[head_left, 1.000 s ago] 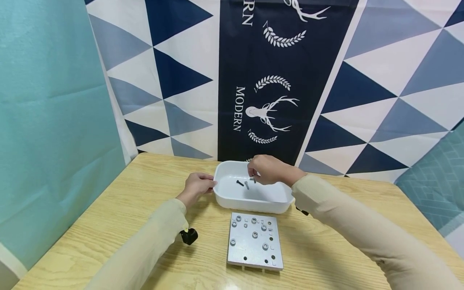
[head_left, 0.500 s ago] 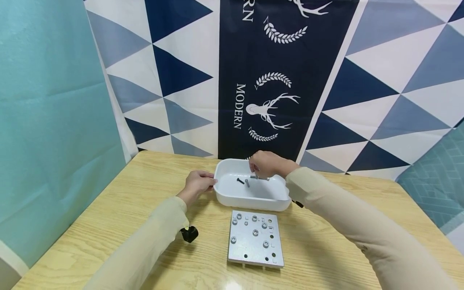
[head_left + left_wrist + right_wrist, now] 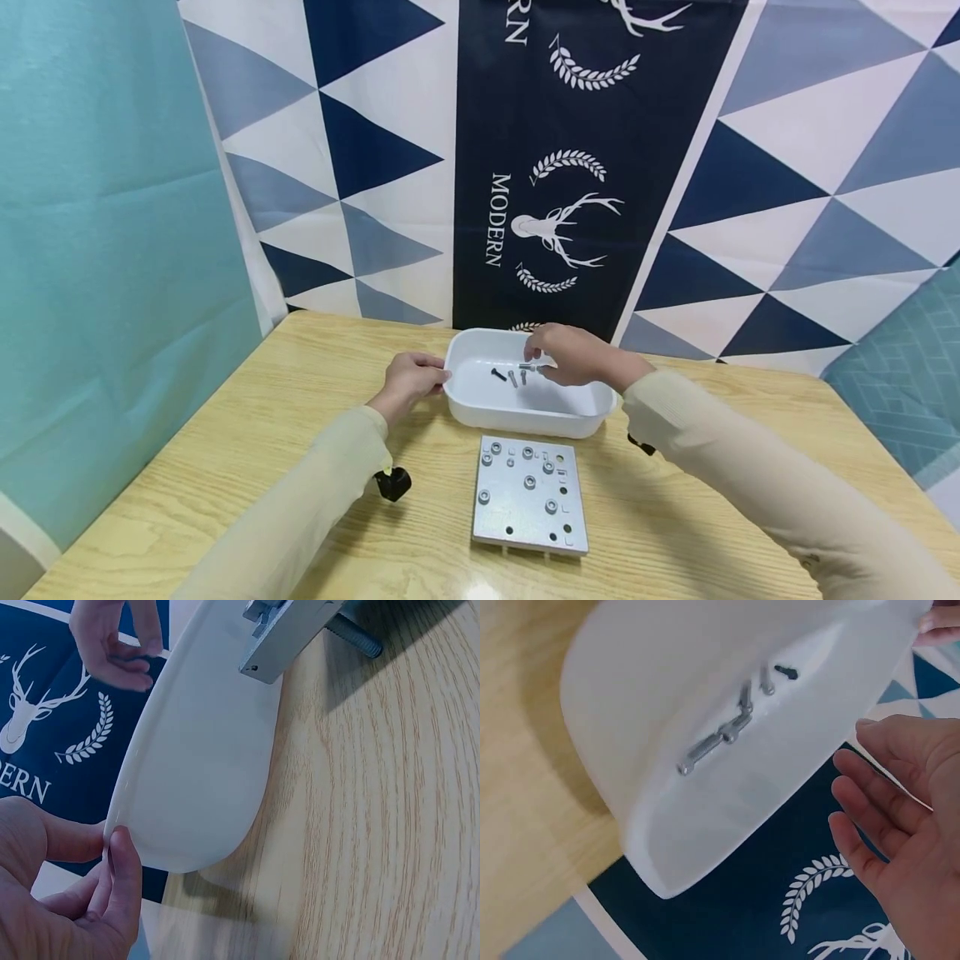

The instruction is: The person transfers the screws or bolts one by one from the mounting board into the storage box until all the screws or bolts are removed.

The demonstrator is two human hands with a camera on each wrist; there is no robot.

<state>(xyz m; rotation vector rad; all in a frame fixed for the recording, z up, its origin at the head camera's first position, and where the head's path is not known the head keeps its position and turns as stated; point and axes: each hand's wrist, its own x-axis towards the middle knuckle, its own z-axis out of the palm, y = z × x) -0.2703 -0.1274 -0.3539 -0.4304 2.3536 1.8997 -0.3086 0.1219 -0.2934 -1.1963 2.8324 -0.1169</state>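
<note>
My left hand (image 3: 408, 379) pinches the left rim of a white plastic tray (image 3: 517, 423) between thumb and fingers, as the left wrist view shows up close. Over the tray's right half hovers my right hand (image 3: 570, 354), fingers parted and holding nothing. Inside lie a black bolt (image 3: 787, 672) and several silver bolts (image 3: 703, 751), grouped on the tray floor just left of my right fingertips in the head view. A square metal plate (image 3: 517, 508) stands in front of the tray, with several socket-head bolts (image 3: 529, 482) in it and some bare holes.
The wooden table (image 3: 337, 350) carries everything. Behind it hangs a patterned cloth (image 3: 397, 167) with triangles and deer, close to the tray's back rim. A teal curtain (image 3: 112, 250) borders the left side. A black wrist mount (image 3: 392, 483) hangs under my left sleeve.
My right hand was down among the bolts; its fingers have spread and it has moved slightly right. Some silver bolts have shifted. My left hand stays on the rim.
</note>
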